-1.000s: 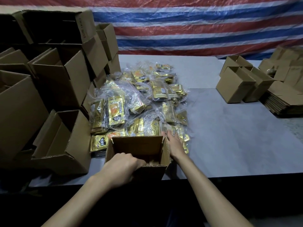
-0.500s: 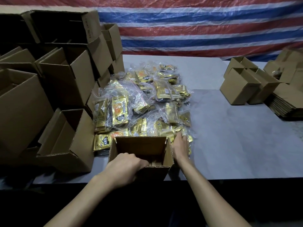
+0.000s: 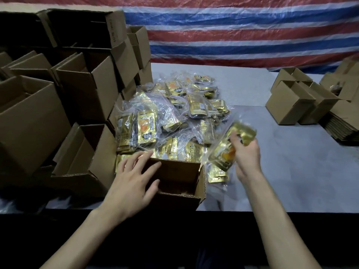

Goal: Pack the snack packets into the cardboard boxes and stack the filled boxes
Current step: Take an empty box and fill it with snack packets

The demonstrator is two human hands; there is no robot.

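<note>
Grey bench (image 3: 291, 171), striped tarp (image 3: 233, 35) behind. Right hand (image 3: 246, 154) grips a blurred gold packet (image 3: 223, 154) just right of the open box (image 3: 200, 183). Left hand (image 3: 132, 181), fingers spread, lies over its left rim. Packet pile (image 3: 174, 113) beyond; stacked boxes (image 3: 87, 94) at left.

Seen from the open box (image 3: 202, 182): bare table (image 3: 281, 171) gives free passage from 1 to 4 o'clock. The packet pile (image 3: 174, 117) blocks 12 o'clock, and stacked cartons (image 3: 83, 90) block 9 to 11 o'clock.
</note>
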